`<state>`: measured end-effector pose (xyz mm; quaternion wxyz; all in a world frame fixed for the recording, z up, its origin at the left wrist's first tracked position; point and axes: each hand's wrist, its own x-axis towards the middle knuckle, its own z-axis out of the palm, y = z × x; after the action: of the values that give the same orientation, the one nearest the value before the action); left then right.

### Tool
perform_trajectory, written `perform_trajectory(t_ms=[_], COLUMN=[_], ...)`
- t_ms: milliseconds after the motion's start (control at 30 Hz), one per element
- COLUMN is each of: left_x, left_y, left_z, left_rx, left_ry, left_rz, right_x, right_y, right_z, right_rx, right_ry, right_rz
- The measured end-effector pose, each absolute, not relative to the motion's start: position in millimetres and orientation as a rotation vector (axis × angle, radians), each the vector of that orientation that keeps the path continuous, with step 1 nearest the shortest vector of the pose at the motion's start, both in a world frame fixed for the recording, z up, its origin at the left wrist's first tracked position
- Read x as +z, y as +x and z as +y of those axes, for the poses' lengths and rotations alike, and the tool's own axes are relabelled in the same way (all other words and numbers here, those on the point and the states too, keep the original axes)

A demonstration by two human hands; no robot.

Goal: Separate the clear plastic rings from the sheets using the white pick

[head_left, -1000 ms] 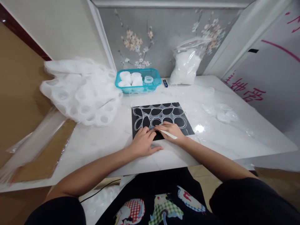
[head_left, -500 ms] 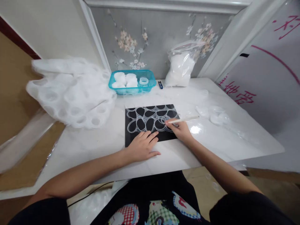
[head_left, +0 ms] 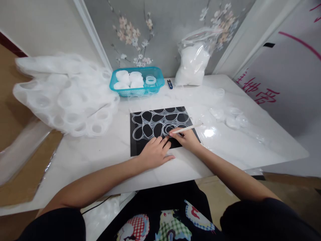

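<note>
The right hand (head_left: 187, 138) comes in from the lower right, its forearm slanting up and leftward across the table (head_left: 100, 154). Its thumb and fingers pinch a slim white pen-like tool (head_left: 188, 128) near the low left end; the shaft leans back over the hand, its far end pointing right and slightly away from the person. The working end is at a white ring outline on the black sheet (head_left: 137, 148); whether it touches cannot be told.

The left hand (head_left: 154, 153) lies palm down across the sheet's near edge, fingers loosely spread and gripping nothing. Its fingertips rest on the sheet just beside the right hand's, while the thumb points right over the tabletop. The left elbow is bent outward.

The sheet lies flat in front of the person, covered in rows of white loops. Beyond it are a blue plastic basket (head_left: 150, 92) and thread snips (head_left: 170, 84).
</note>
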<state>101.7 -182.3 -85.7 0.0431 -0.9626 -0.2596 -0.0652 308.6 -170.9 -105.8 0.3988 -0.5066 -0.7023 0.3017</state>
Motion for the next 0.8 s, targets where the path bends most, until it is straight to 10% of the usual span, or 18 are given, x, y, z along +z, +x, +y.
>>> perform_trajectory(t_ms=[367,567,800], left_x=[-86,-83,-82], left_y=[103,100,109], left_z=[-178,-176,-173], left_rx=[-0.236,-0.189,-0.265], left_ry=[-3.088,-3.070,-3.038], left_rz=[-0.907,-0.955,-0.654], right_x=[-106,-72,-92], right_y=[310,382,364], right_z=[-172,-107,-178], right_rx=[0.228,0.090,0.614], right_ry=[-1.403,-1.770,-1.509], right_rz=[-2.224,-1.185,-1.536])
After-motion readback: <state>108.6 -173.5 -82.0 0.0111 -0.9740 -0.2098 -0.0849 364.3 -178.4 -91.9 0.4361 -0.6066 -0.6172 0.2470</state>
